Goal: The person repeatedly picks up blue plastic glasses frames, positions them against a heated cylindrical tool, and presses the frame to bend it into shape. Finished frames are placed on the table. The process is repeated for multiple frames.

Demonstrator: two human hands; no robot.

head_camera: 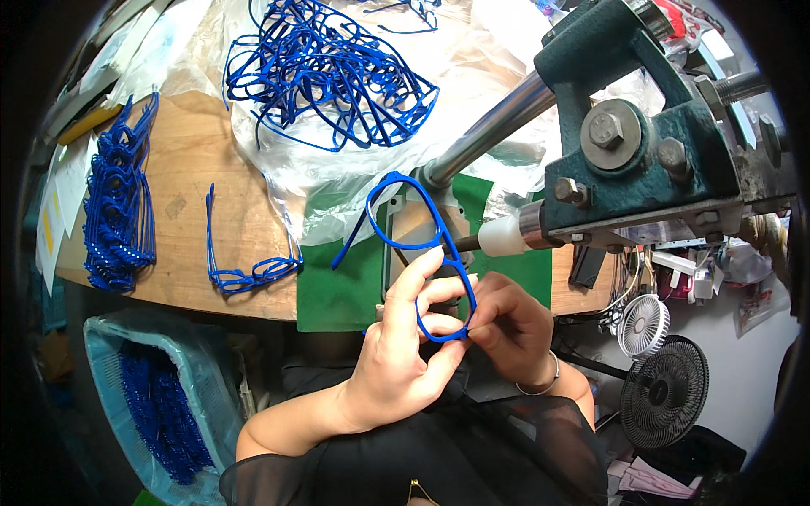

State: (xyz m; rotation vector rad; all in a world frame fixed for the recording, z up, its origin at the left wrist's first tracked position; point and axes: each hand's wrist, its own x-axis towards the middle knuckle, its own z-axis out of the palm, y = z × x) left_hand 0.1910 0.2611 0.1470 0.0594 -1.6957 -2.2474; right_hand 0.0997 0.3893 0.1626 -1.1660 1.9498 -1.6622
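Observation:
A blue plastic eyeglass frame [445, 239] is held upright on its side in front of me, and no lenses can be made out in it. My left hand [398, 354] grips its lower rim, with fingers passing behind and through the opening. At the bottom end of that rim, by the hinge corner, the thumb and forefinger of my right hand [512, 319] pinch the frame. One temple arm [349, 241] sticks out to the left from the upper end. Behind the frame stands a dark green metal press [639, 158] with a white plastic collar [503, 234] on its rod.
Blue frames lie in a tangled heap [329, 82] on plastic sheeting [481, 76]. A neat stack of frames [120, 209] and a single frame [253, 275] rest on the wooden table [183, 158]. Below left, a blue basket [101, 360] holds more. Fans [664, 392] stand at right.

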